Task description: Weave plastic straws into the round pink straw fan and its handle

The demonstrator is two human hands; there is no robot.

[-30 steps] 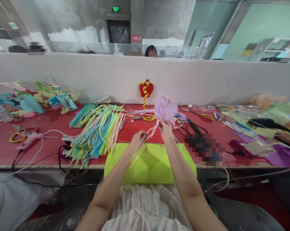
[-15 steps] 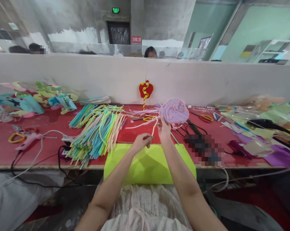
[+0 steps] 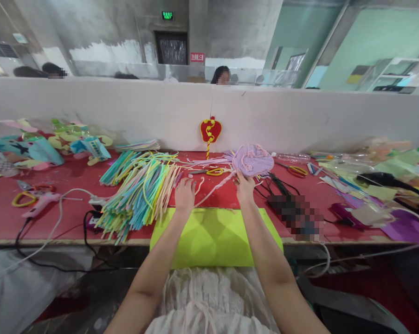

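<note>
My right hand is closed on a lilac round fan covered in pipe cleaners, at the base of its disc. Curling lilac trim decorates its face. A pale twisted handle slants down-left from it, ending in a loose strand beside my left wrist. Back upward, my left hand rests low over the red tabletop with its fingers apart. Beside its thumb curves a short cream pipe cleaner; whether they touch is unclear. Just left lies a big pile of coloured pipe cleaners.
Yellow-handled pliers lie beyond my hands. A red decorated fan leans on the white partition. A yellow-green sheet drapes over the front edge. Scissors lie right; a pink glue gun with cords lies left.
My left hand has moved left, away from the fan, to the edge of the pipe cleaner pile. The cream strand has shifted left with it. My right hand has moved slightly right, still holding the fan.
</note>
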